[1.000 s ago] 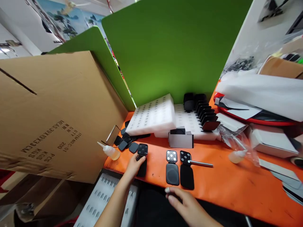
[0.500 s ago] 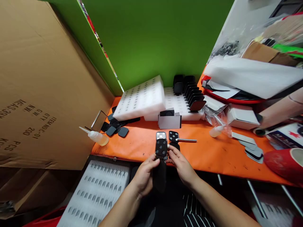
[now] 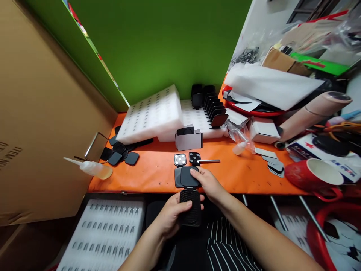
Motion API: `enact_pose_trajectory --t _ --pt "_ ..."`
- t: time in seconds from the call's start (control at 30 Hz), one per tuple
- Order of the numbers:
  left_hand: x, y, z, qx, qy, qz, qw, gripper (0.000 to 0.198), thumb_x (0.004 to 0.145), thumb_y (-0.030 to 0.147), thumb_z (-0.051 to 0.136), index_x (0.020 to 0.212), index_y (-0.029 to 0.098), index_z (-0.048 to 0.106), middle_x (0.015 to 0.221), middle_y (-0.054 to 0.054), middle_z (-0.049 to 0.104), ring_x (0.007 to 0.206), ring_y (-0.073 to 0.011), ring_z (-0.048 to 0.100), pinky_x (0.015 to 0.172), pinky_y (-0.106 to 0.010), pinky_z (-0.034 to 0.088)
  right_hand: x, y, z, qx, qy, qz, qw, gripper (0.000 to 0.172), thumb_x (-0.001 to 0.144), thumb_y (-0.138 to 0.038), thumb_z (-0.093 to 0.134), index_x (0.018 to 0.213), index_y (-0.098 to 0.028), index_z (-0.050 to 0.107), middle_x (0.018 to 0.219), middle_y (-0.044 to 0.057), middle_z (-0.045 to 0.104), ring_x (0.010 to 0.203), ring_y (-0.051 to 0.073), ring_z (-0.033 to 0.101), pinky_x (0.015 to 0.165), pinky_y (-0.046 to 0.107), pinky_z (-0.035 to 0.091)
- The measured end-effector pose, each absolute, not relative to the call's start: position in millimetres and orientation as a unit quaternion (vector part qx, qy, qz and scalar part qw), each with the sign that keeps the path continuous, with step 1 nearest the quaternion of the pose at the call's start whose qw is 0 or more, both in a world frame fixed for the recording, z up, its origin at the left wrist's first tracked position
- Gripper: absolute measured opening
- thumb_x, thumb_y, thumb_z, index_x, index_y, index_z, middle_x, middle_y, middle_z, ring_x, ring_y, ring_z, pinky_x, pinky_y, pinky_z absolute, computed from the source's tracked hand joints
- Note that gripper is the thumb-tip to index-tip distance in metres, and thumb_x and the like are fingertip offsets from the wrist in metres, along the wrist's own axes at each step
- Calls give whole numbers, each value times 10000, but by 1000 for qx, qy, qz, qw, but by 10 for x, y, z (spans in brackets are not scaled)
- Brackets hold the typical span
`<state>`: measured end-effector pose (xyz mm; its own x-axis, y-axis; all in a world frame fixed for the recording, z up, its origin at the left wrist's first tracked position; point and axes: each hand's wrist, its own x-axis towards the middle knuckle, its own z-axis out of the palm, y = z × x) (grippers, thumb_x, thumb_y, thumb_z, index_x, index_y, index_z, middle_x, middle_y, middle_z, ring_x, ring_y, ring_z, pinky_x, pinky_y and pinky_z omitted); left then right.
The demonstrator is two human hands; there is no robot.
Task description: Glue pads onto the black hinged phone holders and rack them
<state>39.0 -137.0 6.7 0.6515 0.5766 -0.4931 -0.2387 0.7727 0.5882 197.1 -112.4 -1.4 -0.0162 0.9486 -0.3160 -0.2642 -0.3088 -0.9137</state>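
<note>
My left hand grips the ribbed lower panel of a black hinged two-panel piece, thumb on top. My right hand holds its smooth upper panel, thumb pressed on the face and other fingers underneath. The piece hangs over the table's front edge. Just beyond it on the table lies a similar piece with a light, dotted square plate, partly covered by the held one. Beside that sits a dark dotted square plate, with a silver rod at its right.
White foam trays stand at the back, one holding a row of black pieces. A small card holder stands before them. Left are loose black pieces and a squeeze bottle; right, a red mug and white box.
The held piece has been turned over: its dotted underside faced up before, now the smooth and ribbed faces show. My view has swung right.
</note>
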Motion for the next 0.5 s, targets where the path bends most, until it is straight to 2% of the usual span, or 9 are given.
enact_pose_trajectory --t 0.2,0.33,0.4,0.5 --pt "492 -1364 -61 272 344 211 874 403 642 293 774 991 123 668 999 -130 692 781 -180 652 680 -249 487 2015 -1195 -101 -505 -337 633 481 405 784 -506 570 890 -119 624 730 24 621 657 123 540 618 247 427" --pt "467 -1373 -105 231 358 225 876 376 671 281 759 999 127 660 1021 -132 694 797 -174 662 686 -234 493 2210 -1185 -132 -522 -441 591 429 466 850 -555 446 850 -128 633 790 56 640 724 163 568 684 299 451" --pt "406 -1368 -107 163 376 245 878 340 755 368 678 980 113 668 961 -130 710 775 -166 668 713 -241 502 2404 -1118 -176 -570 -542 477 392 456 895 -518 379 845 -154 648 844 70 651 798 192 572 748 334 444" --pt "305 -1333 -71 84 381 267 881 458 854 489 500 938 77 682 891 -144 717 807 -206 677 800 -309 512 2698 -961 -293 -655 -658 216 302 300 906 -394 427 918 -203 658 990 81 639 965 241 529 856 382 395"
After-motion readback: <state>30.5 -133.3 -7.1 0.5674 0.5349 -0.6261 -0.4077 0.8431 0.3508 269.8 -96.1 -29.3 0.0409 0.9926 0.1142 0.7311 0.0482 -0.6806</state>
